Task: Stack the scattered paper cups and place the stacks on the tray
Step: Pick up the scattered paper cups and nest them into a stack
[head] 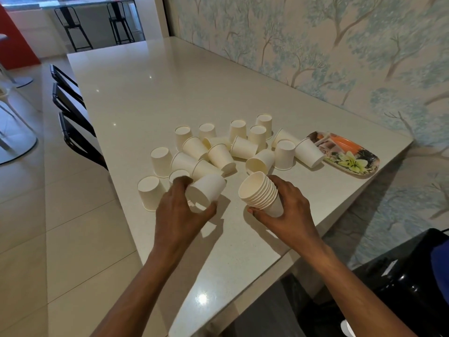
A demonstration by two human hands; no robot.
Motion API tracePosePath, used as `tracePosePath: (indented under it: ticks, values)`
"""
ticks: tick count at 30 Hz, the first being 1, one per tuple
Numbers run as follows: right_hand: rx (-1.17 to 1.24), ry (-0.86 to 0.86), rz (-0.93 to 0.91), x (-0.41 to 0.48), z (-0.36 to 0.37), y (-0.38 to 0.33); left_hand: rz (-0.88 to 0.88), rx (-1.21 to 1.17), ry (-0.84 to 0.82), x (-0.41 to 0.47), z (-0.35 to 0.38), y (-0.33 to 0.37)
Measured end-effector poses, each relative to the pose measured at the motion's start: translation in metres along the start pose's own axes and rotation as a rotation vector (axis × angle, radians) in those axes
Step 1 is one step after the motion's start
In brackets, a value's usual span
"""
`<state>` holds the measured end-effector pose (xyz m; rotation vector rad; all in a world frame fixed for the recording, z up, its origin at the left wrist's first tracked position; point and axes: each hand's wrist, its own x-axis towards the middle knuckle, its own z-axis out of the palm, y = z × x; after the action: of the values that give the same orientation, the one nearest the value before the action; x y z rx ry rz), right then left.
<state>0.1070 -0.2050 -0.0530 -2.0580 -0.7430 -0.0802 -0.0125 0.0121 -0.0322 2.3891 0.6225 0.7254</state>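
While the right hand [289,205] clamps a nested stack [261,193] on its side, mouth turned toward the left, the left hand [181,207] closes fingers and thumb round a single cup [206,189], lifted just clear of the table [136,93].

Risks, as judged:
- Single cup's closed base looks to be the end nearer the stack. If mouths don't line up the same way, it won't nest; forcing it would crumple a rim.
- Thin paper wall: too hard a pinch dents the cup and it jams part-way in.
- Loose cups [220,156] crowd just beyond both hands, some upside down, some lying over. A knuckle brushing one could roll it off the table edge on the left-hand side.
- Tray [359,164] lies well beyond the right hand, one loose cup leaning against its near rim; setting the stack down could knock that over.
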Motion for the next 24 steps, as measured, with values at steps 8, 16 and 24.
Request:
tracePosePath:
  ticks: [8, 16, 24]
  values:
    - [-0.006, -0.003, -0.050, 0.003, 0.002, 0.003, 0.057, -0.239, -0.160, 0.029, -0.038, 0.034]
    - [-0.084, -0.046, -0.117, 0.001, 0.011, -0.002, 0.081, -0.196, -0.349, 0.023, -0.006, 0.047]
    - [-0.046, 0.007, -0.129, 0.000, 0.008, 0.000, -0.004, -0.005, -0.142, 0.032, 0.000, 0.033]
